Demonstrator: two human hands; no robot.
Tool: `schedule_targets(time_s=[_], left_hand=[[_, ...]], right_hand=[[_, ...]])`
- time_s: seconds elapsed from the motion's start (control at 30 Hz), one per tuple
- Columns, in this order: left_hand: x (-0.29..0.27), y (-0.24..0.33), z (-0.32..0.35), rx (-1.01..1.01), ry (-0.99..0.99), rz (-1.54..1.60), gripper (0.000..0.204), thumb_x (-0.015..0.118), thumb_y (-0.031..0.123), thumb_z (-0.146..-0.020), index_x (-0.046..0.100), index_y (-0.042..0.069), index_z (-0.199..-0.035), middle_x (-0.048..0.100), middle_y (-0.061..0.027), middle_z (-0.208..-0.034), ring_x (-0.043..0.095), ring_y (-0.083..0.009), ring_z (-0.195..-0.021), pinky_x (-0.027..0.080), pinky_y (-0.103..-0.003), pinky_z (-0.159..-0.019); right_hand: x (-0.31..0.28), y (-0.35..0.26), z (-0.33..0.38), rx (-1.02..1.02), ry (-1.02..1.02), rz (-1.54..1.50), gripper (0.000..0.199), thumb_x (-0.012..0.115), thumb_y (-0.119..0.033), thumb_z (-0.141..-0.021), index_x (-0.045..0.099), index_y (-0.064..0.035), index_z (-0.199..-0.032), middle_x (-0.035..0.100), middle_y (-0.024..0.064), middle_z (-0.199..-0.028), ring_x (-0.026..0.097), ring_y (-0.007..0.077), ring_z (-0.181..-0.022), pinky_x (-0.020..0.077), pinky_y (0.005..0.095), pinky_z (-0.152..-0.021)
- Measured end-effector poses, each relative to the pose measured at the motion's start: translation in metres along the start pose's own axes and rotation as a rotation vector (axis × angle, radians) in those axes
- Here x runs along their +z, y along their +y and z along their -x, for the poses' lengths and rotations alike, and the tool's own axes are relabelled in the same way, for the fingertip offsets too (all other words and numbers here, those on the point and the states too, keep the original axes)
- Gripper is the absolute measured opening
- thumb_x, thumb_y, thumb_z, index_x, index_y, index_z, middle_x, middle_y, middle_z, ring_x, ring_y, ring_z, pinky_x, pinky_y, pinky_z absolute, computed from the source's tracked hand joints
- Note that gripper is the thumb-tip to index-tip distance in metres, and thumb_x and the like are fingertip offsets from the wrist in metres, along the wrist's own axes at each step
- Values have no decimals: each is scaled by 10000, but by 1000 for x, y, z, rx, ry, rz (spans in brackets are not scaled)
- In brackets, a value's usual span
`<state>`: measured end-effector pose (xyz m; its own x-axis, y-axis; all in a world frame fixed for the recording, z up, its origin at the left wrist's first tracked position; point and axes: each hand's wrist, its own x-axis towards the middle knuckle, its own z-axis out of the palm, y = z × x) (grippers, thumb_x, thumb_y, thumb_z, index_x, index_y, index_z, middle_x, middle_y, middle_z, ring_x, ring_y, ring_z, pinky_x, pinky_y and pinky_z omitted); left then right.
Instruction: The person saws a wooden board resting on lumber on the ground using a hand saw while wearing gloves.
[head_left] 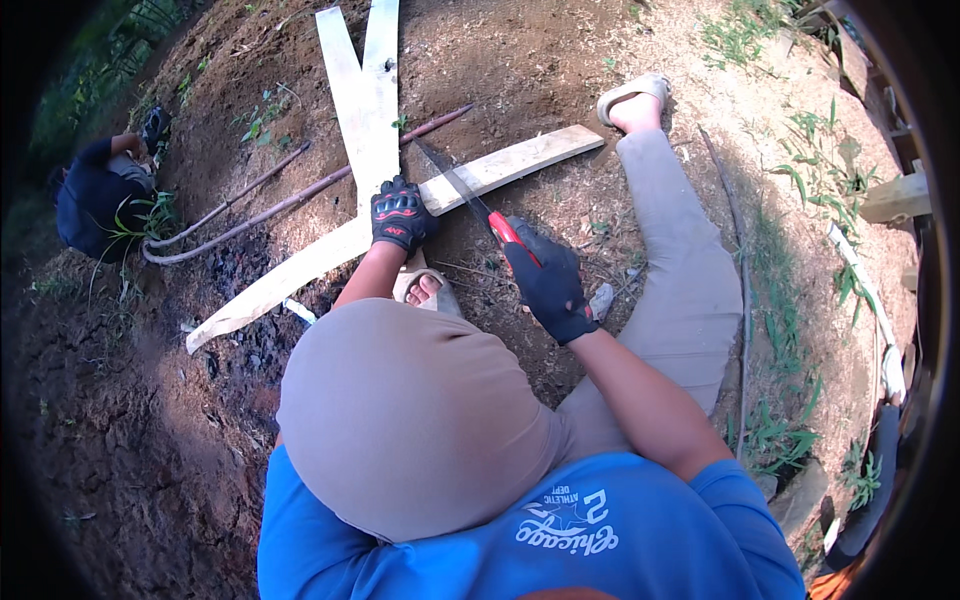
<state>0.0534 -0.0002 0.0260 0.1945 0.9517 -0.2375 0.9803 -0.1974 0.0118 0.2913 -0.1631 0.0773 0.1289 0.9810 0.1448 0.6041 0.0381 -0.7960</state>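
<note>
A long pale wooden board (530, 158) lies aslant across two other planks (343, 95) that spread apart toward the far side. My left hand (403, 213), in a black glove with red marks, is closed on the board near its middle; its fingertips are partly hidden. In a dark glove, my right hand (548, 285) grips the red handle of a handsaw (466, 190). The saw's blade lies across the board just right of my left hand, its tip pointing away to the far left. Whether the teeth have cut in cannot be made out.
My sandalled foot (425, 290) is beside the board, and my other leg (680, 260) stretches out to the right. Thin sticks (300, 185) lie at the left. Farther left crouches another person in dark clothes (95, 205). Grass and lumber (893, 200) line the right edge.
</note>
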Motion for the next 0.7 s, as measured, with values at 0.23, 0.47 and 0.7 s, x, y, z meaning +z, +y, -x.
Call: schedule_targets(time_s=[0.23, 0.47, 0.7], left_hand=[[2, -5, 6, -26, 21, -14, 521, 756, 380, -852, 748, 62, -1264, 687, -202, -1327, 634, -381, -1269, 519, -505, -1058], [1, 1, 1, 8, 39, -21, 515, 734, 391, -870, 763, 68, -1270, 677, -188, -1335, 650, -368, -1260, 517, -496, -1060], [0, -6, 0, -18, 3, -42, 507, 737, 410, -880, 775, 74, -1257, 662, -187, -1367, 649, -355, -1268, 528, -486, -1052]], right_hand=[[-90, -49, 63, 467, -227, -299, 466, 653, -261, -1064, 671, -41, -1474, 726, 65, -835, 638, 114, -623, 527, 335, -614], [-39, -20, 9, 230, -132, -261, 464, 635, -288, -1073, 676, -18, -1448, 778, 137, -915, 732, 253, -744, 574, 393, -741], [-22, -17, 8, 270, -207, -197, 472, 638, -300, -1070, 673, -19, -1449, 774, 227, -1034, 761, 371, -916, 574, 453, -838]])
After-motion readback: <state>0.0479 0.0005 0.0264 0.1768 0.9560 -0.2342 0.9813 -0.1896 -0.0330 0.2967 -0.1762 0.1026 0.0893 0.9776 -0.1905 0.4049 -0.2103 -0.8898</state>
